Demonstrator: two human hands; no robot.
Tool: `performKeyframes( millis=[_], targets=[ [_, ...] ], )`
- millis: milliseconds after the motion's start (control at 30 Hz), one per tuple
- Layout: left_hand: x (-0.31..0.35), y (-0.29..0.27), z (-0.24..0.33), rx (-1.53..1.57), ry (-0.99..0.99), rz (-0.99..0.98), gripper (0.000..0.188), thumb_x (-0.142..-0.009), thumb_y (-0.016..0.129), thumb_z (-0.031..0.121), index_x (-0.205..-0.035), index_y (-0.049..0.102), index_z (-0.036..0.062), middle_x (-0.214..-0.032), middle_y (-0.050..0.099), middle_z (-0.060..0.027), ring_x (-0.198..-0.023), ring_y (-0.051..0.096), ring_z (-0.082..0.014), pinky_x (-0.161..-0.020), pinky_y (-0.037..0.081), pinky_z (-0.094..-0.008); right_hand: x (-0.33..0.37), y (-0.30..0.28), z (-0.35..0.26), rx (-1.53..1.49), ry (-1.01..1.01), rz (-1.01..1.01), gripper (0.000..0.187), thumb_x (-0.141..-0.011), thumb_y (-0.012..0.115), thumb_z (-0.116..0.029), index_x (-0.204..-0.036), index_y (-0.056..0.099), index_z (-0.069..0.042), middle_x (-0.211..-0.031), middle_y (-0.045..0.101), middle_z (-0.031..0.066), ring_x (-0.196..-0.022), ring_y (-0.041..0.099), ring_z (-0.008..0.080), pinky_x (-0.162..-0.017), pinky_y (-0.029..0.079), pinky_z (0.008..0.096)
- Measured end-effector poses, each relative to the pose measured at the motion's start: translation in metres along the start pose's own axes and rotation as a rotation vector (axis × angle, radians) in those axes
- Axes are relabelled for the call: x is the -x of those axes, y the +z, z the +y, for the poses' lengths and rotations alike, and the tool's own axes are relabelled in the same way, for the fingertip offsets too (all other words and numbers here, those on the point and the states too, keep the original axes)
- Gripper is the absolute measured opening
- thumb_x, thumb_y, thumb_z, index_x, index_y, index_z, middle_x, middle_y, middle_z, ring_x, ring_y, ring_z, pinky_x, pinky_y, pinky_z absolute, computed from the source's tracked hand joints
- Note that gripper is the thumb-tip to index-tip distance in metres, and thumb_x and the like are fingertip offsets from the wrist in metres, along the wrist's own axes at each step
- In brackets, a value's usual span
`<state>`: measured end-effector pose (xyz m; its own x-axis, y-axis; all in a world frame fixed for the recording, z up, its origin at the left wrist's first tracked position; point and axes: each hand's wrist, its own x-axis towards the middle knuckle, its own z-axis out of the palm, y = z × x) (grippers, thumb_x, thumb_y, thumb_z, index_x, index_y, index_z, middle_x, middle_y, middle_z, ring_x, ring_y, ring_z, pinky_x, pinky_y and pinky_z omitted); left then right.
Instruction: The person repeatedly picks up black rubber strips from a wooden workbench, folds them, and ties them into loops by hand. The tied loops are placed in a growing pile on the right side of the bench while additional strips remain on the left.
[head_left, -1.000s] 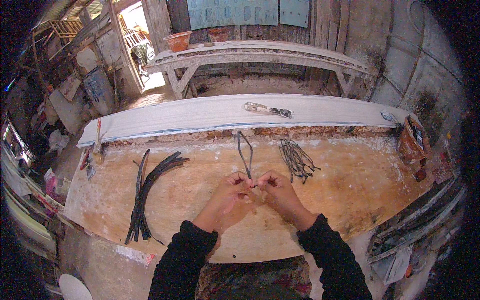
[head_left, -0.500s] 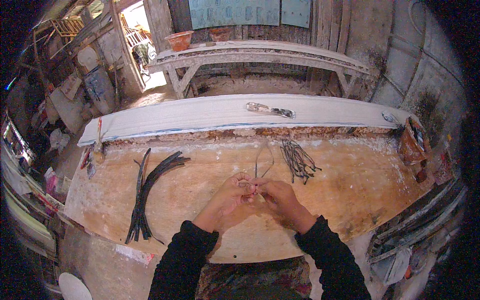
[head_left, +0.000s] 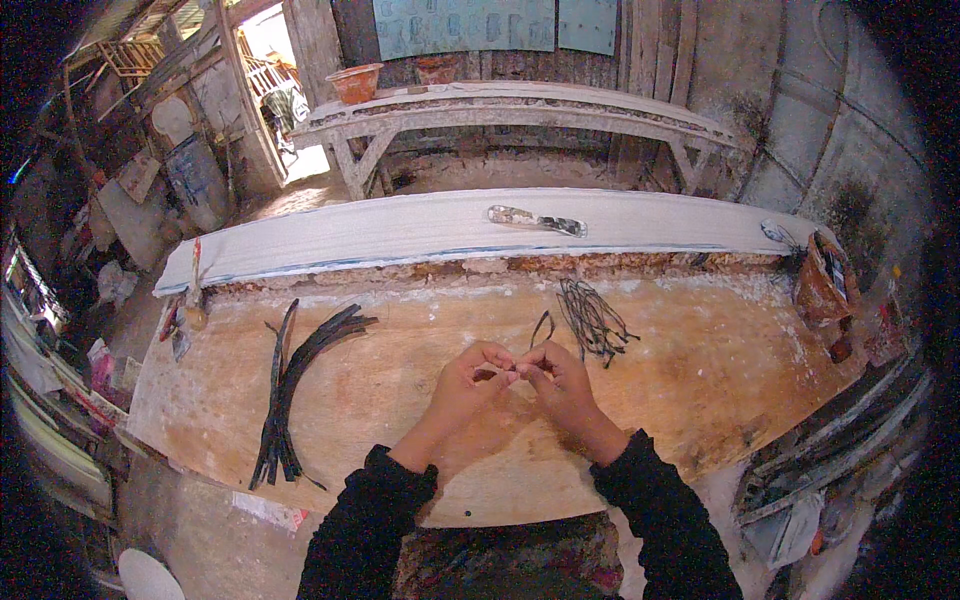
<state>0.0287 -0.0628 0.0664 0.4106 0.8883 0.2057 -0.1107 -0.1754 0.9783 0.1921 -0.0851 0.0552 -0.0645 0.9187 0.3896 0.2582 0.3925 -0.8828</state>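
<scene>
Over the middle of the wooden board (head_left: 400, 420), my left hand (head_left: 470, 385) and my right hand (head_left: 560, 385) meet at their fingertips. Both are closed in a pinch on a thin black strip (head_left: 542, 326), whose loop stands out beyond the right fingers. The ends of the strip are hidden between my fingertips. Right of that loop lies a tangled pile of thin black looped strips (head_left: 597, 322). To the left, apart from my hands, rests a bundle of long flat black strips (head_left: 290, 400), curving away at its far end.
Behind the board runs a raised white ledge (head_left: 380, 225) with a stained scraper-like tool (head_left: 537, 220) on it. A brown pot (head_left: 822, 280) stands at the right end, and a brush (head_left: 195, 290) at the left. Farther back is a long bench (head_left: 520, 115) with an orange bowl (head_left: 355, 84).
The strip's tall upright loop has become a smaller loop leaning right, near my right fingers. My hands have shifted slightly, still fingertip to fingertip.
</scene>
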Motion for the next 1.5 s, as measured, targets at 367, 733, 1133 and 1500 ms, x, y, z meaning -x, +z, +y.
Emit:
performKeyframes(
  millis=[367, 733, 1133, 1500],
  targets=[
    [0.007, 0.000, -0.005, -0.283, 0.249, -0.023, 0.020, -0.078, 0.064, 0.003, -0.097, 0.059, 0.0085, -0.094, 0.061, -0.0028, -0.083, 0.058, -0.0122, -0.064, 0.046, -0.0243, -0.004, -0.008, -0.010, -0.586, 0.394, -0.089, 0.012, -0.081, 0.063, -0.017, -0.083, 0.057, -0.007, -0.075, 0.056, -0.0023, -0.066, 0.051, 0.0061, -0.059, 0.040, 0.0191],
    [0.004, 0.000, 0.003, 0.142, 0.062, 0.039, 0.050, -0.077, 0.063, -0.002, -0.119, 0.038, 0.0066, -0.085, 0.060, -0.0065, -0.079, 0.059, -0.0124, -0.067, 0.048, -0.0241, 0.000, 0.000, -0.011, -0.268, 0.241, -0.027, 0.011, -0.081, 0.062, -0.009, -0.087, 0.061, 0.000, -0.079, 0.060, 0.0032, -0.073, 0.055, 0.0091, -0.066, 0.044, 0.0222],
    [0.011, 0.008, -0.009, -0.286, 0.151, 0.087, 0.040, -0.077, 0.065, 0.002, -0.112, 0.047, 0.0075, -0.091, 0.058, -0.0051, -0.085, 0.059, -0.0146, -0.073, 0.052, -0.0310, 0.001, 0.001, -0.001, -0.234, 0.296, -0.077, 0.007, -0.082, 0.058, -0.003, -0.089, 0.060, -0.002, -0.087, 0.059, 0.0019, -0.080, 0.054, 0.0079, -0.070, 0.044, 0.0214],
    [0.009, 0.011, -0.019, -0.294, 0.270, 0.183, 0.024, -0.078, 0.059, -0.001, -0.100, 0.051, 0.0039, -0.091, 0.056, -0.0062, -0.080, 0.059, -0.0136, -0.067, 0.053, -0.0263, 0.005, 0.012, 0.004, -0.185, 0.255, -0.010, 0.008, -0.082, 0.056, -0.007, -0.089, 0.056, -0.004, -0.086, 0.055, 0.0046, -0.080, 0.052, 0.0140, -0.071, 0.043, 0.0266]
  ],
)
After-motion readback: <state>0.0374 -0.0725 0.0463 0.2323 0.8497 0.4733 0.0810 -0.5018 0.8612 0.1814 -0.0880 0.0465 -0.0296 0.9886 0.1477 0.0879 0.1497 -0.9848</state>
